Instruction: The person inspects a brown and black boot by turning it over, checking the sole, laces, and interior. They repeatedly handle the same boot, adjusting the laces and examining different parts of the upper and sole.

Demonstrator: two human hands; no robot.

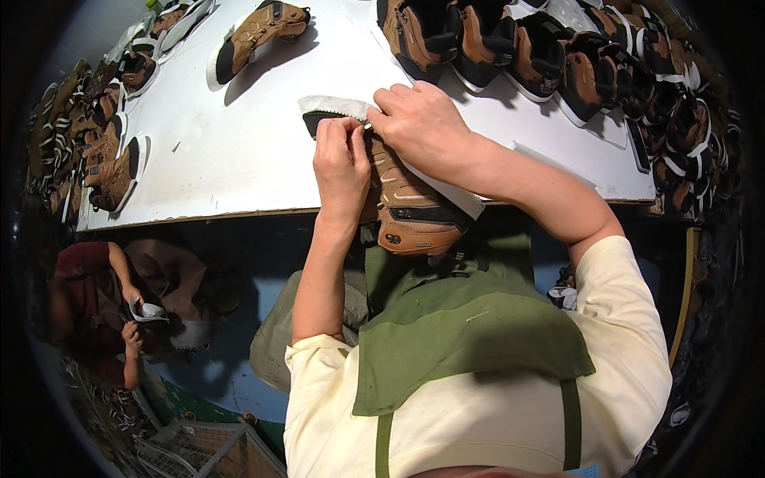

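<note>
A brown and black shoe (394,179) lies on its side over the near edge of the white table, its heel toward me. Along it runs a white sole (328,103), which sticks out past the black toe and shows again near the heel. My left hand (343,163) is closed at the toe end, fingertips pinching where the upper meets the sole. Beside it my right hand (422,127) is closed over the sole's edge, with its fingertips partly hidden. Both hands are almost touching.
The white table (239,151) carries a lone brown shoe (259,40) at the back. A row of brown-black shoes (486,48) stands back right; more shoes (111,167) lie left. Piled shoes fill both sides. At lower left a co-worker's hand (131,338) is beside a white sole piece.
</note>
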